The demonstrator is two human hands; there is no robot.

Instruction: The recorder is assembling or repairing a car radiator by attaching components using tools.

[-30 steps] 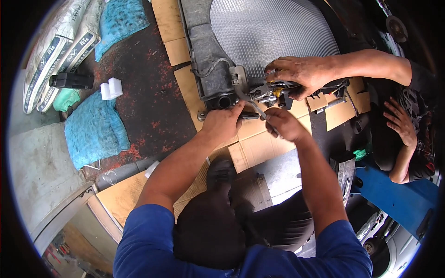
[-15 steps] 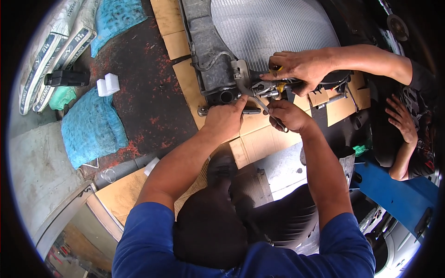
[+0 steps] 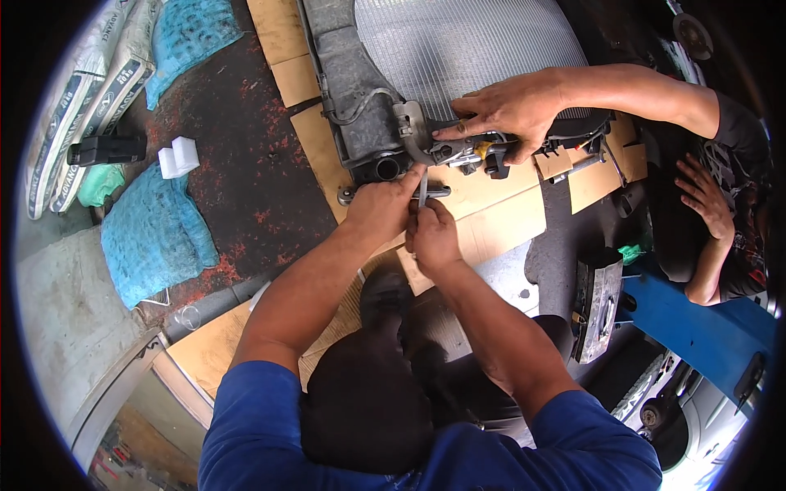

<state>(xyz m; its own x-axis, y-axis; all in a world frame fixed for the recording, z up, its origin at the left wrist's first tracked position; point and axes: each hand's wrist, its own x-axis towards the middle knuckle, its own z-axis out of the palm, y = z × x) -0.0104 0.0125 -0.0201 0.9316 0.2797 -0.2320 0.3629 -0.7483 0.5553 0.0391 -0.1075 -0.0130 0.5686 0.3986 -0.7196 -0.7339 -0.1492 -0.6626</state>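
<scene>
My right hand [image 3: 434, 240] is closed on a metal spanner [image 3: 423, 184], which stands nearly upright in the view below the radiator's corner fittings [image 3: 413, 131]. My left hand [image 3: 378, 211] is beside it, index finger reaching to the fitting by the round dark outlet [image 3: 386, 168], other fingers curled over a dark metal piece [image 3: 348, 195], partly hidden. The radiator [image 3: 471, 49] has a silver finned core and a grey side tank [image 3: 360, 123]. A co-worker's hand [image 3: 512, 114] rests over the fittings and yellow-handled pliers [image 3: 483, 150], index finger stretched toward the bracket.
Cardboard [image 3: 499, 209] lies under the radiator. At left are blue bags [image 3: 155, 237], stacked white sacks [image 3: 90, 98], a black container [image 3: 110, 150] and white foam blocks [image 3: 178, 157]. The co-worker's other hand [image 3: 708, 196] is at right, above a blue metal beam [image 3: 688, 319].
My right hand has moved left toward my left hand, swinging the spanner from slanted to nearly upright. The co-worker's hand has shifted slightly left, and the whole view has moved a little.
</scene>
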